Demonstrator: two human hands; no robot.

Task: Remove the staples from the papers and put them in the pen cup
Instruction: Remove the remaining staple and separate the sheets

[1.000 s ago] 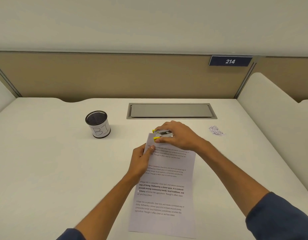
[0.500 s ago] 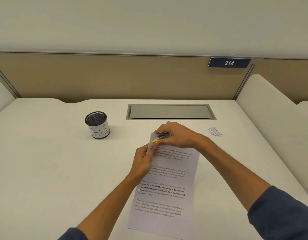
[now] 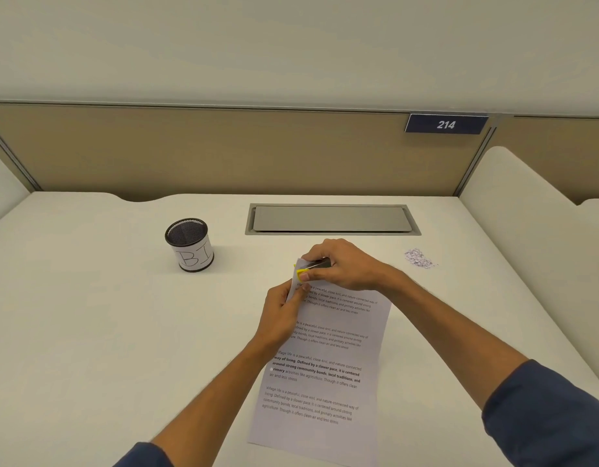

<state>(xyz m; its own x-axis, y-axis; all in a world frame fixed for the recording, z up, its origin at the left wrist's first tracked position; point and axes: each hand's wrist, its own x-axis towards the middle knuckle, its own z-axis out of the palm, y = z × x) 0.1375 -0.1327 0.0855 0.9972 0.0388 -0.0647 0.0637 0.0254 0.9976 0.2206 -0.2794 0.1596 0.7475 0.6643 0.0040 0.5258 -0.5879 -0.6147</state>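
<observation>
- Here a white desk (image 3: 89, 332) fills the lower part of the head view, with a tan partition (image 3: 224, 150) along its far edge.
- Set into the desk near the far edge, about the middle, is a grey hatch (image 3: 332, 219), lying flush and closed.
- The papers (image 3: 325, 375) lie on the desk at the near edge, a little right of the middle, running away toward the hatch; the far left corner is lifted off the desk, the rest lies flat.
- A blue plate (image 3: 445, 124) reading 214 sits on the partition toward its right end.
- The right hand (image 3: 345, 266) is over the far end of the papers, fingers curled round a remover (image 3: 311, 267) with yellow tips, which meets the lifted corner.
- The left hand (image 3: 284, 315) pinches the left edge of the papers just below that corner, thumb on top.
- The cup (image 3: 190, 244), black mesh with a white label marked B1, stands upright toward the far left of the desk, well apart from the papers and left of the hatch.
- A small purplish patch (image 3: 419, 258) lies on the desk toward the far right, near the right wrist.
- The staples themselves are too small to make out.
</observation>
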